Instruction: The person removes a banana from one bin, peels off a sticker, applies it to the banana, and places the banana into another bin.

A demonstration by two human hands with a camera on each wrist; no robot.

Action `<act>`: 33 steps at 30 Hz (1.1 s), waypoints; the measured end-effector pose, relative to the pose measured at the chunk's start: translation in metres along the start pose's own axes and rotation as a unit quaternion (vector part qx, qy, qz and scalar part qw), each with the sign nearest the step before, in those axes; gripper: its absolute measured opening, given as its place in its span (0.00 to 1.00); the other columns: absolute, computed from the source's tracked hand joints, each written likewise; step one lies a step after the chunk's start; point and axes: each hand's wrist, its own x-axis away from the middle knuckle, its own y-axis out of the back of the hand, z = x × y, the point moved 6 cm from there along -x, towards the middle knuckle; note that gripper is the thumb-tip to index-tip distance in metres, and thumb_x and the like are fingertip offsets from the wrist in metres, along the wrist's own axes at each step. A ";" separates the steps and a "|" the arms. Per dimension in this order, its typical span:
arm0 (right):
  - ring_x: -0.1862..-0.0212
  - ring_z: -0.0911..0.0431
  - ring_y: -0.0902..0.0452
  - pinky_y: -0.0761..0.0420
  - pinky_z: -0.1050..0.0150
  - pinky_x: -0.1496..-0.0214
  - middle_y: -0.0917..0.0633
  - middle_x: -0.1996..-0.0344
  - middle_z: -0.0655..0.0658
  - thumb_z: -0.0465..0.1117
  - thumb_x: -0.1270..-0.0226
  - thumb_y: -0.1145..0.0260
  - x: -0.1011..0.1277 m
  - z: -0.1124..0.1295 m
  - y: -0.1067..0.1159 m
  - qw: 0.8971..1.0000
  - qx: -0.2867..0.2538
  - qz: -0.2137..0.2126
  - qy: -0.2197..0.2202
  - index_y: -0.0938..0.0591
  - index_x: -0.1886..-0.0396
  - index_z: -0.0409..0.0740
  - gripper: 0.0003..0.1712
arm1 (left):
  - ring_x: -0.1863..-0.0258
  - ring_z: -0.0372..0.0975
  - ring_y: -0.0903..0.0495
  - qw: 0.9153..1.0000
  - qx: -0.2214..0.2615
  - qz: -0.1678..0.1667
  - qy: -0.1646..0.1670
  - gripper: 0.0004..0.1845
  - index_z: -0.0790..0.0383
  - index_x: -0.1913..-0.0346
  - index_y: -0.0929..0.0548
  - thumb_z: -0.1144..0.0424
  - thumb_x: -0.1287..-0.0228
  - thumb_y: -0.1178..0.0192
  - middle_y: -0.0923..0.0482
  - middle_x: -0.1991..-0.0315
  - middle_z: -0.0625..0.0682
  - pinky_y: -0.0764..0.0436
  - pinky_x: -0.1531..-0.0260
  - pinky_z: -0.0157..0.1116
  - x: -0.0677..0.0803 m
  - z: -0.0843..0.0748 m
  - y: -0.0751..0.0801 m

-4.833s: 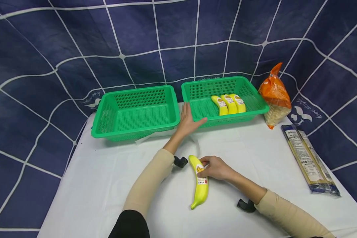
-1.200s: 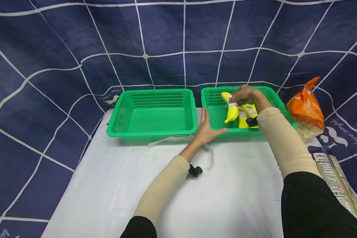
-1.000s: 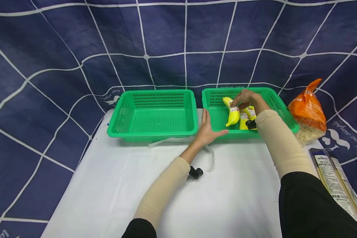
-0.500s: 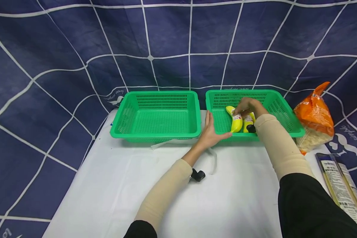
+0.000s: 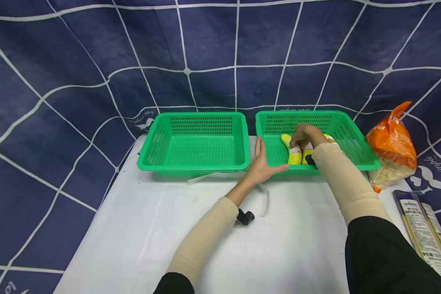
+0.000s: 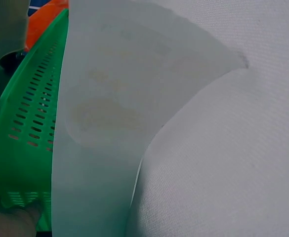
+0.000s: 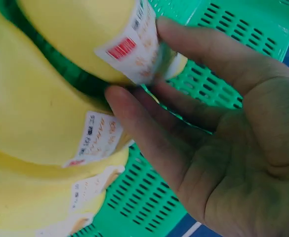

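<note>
While the left hand (image 5: 260, 163) lies flat with straight fingers against the front left corner of the right basket (image 5: 353, 139), the right hand (image 5: 304, 134) reaches down inside that basket and pinches a banana (image 5: 293, 150) between thumb and fingertips, so this grip is closed on the fruit. In the right wrist view the fingers (image 7: 149, 148) curl at the banana's white label, with the thumb on the far side of it. The banana lies on the basket floor, the leftmost of a row, touching a second banana (image 5: 307, 152) just beside it; the sleeve hides most of the others. An empty-handed left palm presses only the green rim, its grip open. The left basket (image 5: 194, 141) stands just beside the right one on the white worktop (image 5: 132, 228). An orange bag (image 5: 389, 143) stands to the right of the baskets, and a long noodle packet (image 5: 422, 228) lies near the worktop's right edge.
</note>
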 end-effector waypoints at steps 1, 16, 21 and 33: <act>0.60 0.51 0.17 0.15 0.59 0.51 0.16 0.59 0.35 0.42 0.41 0.28 0.000 0.002 0.000 1.000 0.016 0.001 -0.003 0.24 0.46 0.23 0.31 | 0.22 0.51 0.55 1.000 0.000 -0.001 0.000 0.65 0.60 0.22 0.67 0.42 0.47 0.30 0.80 0.21 0.45 0.36 0.30 0.54 0.000 0.000 0.001; 0.65 0.46 0.16 0.14 0.59 0.59 0.17 0.62 0.30 0.38 0.40 0.29 -0.002 0.007 -0.002 0.991 0.115 -0.070 -0.015 0.22 0.54 0.26 0.21 | 0.22 0.50 0.56 1.000 0.003 0.005 0.002 0.65 0.58 0.22 0.68 0.42 0.47 0.30 0.81 0.21 0.44 0.37 0.29 0.53 0.003 -0.003 -0.004; 0.66 0.48 0.17 0.15 0.62 0.63 0.16 0.67 0.32 0.41 0.41 0.28 0.004 0.000 0.000 0.988 0.129 -0.081 -0.021 0.20 0.59 0.27 0.20 | 0.21 0.50 0.56 1.000 0.007 0.013 0.001 0.65 0.54 0.23 0.70 0.42 0.47 0.30 0.81 0.21 0.44 0.37 0.29 0.53 0.004 -0.005 -0.009; 0.46 0.34 0.22 0.18 0.49 0.44 0.28 0.42 0.21 0.52 0.33 0.36 0.021 -0.003 0.011 0.996 0.080 -0.049 -0.006 0.35 0.37 0.23 0.40 | 0.23 0.52 0.50 0.999 -0.029 -0.005 0.021 0.64 0.56 0.21 0.65 0.39 0.47 0.31 0.77 0.20 0.47 0.33 0.31 0.53 0.002 -0.001 -0.010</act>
